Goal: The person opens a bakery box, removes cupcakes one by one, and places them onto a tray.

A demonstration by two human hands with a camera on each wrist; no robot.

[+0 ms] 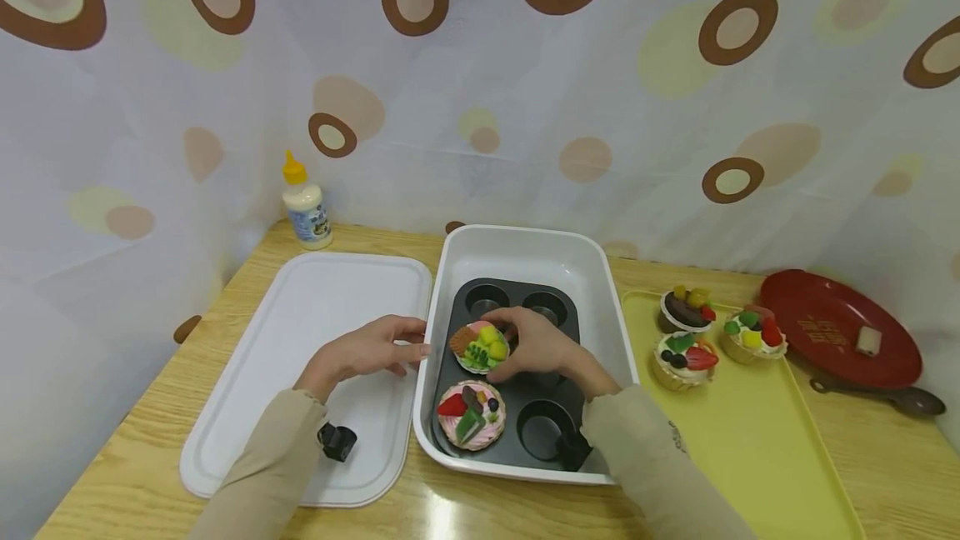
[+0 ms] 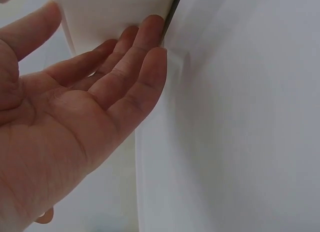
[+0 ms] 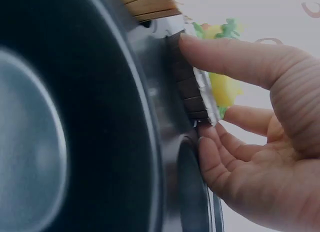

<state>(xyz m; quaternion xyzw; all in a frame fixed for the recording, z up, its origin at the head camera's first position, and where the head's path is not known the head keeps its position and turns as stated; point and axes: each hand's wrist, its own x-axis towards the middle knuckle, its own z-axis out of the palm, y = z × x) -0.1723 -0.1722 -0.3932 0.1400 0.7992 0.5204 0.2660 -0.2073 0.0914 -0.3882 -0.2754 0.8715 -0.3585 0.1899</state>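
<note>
My right hand (image 1: 536, 344) grips a cupcake (image 1: 480, 350) with yellow and green topping, thumb on one side and fingertips on the other. Its dark pleated cup (image 3: 189, 89) sits at a well in the left middle of the black muffin tin (image 1: 517, 390). Just nearer, a pink-frosted cupcake (image 1: 471, 415) with a red strawberry piece rests in the tin's front left well. The tin lies inside a deep white basin (image 1: 622, 357). My left hand (image 1: 375, 347) has its fingers extended at the basin's left wall, palm bare in the left wrist view (image 2: 65, 112).
A white tray (image 1: 345, 290) lies on the left, with a glue-like bottle (image 1: 307, 207) behind it. On the right, a yellow tray (image 1: 765, 448) bears several fruit-topped cupcakes (image 1: 686, 357). Beyond it are a red plate (image 1: 832, 323) and a dark spoon (image 1: 885, 397).
</note>
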